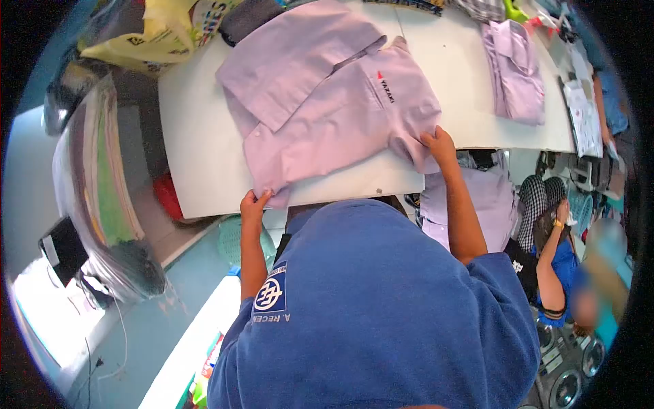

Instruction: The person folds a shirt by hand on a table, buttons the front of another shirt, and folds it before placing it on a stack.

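Shirt (320, 146): on table (456, 75), partly folded over | left hand (255, 202): pinching near-left corner | right hand (439, 144): pinching right edge | risk: uneven pull between hands could skew folds, crease cloth

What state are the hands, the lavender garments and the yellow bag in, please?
YAZAKI shirt: spread on the white table, partly doubled over
Left hand: gripping its near edge
Right hand: gripping its right side
Second lavender garment: folded
Yellow bag: crumpled, contents unclear
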`<state>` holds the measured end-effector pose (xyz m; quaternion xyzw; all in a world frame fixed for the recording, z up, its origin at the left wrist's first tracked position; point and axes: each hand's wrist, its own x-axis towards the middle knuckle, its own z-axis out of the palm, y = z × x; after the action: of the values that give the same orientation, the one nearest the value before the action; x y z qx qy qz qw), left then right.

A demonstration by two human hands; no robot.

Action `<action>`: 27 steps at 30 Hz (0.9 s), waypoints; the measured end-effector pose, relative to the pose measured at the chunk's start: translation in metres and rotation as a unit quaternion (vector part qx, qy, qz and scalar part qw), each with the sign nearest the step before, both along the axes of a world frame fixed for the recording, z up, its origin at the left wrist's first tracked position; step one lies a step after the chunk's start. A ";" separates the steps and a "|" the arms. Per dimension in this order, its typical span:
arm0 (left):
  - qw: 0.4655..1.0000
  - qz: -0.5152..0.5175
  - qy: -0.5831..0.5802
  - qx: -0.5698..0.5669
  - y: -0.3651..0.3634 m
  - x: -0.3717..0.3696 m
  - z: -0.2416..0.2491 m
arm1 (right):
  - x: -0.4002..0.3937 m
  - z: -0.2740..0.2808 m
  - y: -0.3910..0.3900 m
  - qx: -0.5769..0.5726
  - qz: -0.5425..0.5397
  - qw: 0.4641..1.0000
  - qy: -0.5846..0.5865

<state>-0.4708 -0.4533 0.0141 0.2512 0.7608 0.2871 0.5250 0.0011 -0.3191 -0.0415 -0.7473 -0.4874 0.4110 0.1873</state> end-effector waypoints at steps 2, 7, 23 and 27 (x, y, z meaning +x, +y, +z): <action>0.995 0.065 0.040 0.059 0.010 0.010 0.049 | -0.007 0.028 0.003 -0.043 -0.023 0.983 0.176; 0.891 0.251 -0.106 0.362 0.049 -0.029 0.132 | 0.023 0.185 -0.010 0.166 -0.050 0.831 0.528; 0.811 0.050 -0.045 0.580 0.211 -0.119 0.365 | -0.038 0.426 0.074 0.636 0.047 0.750 0.179; 0.851 0.148 0.028 0.503 0.142 -0.095 0.339 | 0.001 0.367 -0.001 0.526 -0.073 0.840 0.109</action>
<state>-0.5657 -0.3110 0.3530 0.3732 0.5548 0.6980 0.2564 0.0019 -0.3199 0.3257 -0.5203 -0.5508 0.1570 0.6334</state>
